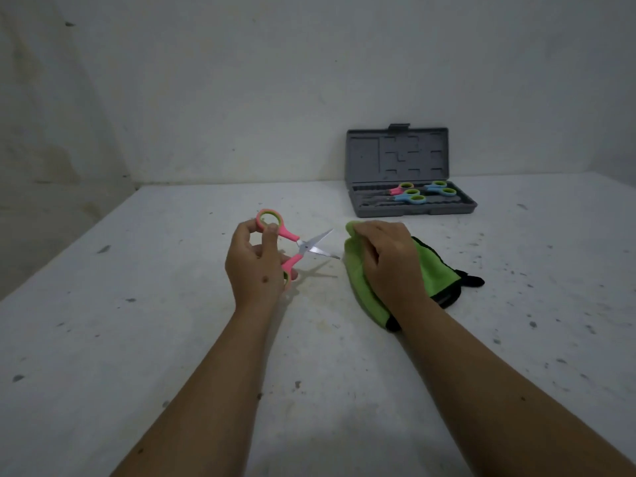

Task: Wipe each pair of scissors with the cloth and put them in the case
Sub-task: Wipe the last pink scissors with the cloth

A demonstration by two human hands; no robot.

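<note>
My left hand [253,261] holds a pair of pink-handled scissors [303,245] by the handles, blades spread apart and pointing right, a little above the table. My right hand [387,258] lies on the green cloth [437,266], gripping its near top edge; the cloth has a black trim and rests on the table. The blade tips end just left of the cloth. At the back right the grey case [413,210] stands with its lid up. Inside lie one pink pair [401,188] and two blue pairs of scissors [411,197].
The white table [172,339] is speckled with dark marks and meets a pale wall at the back and left. The case sits close to the back wall.
</note>
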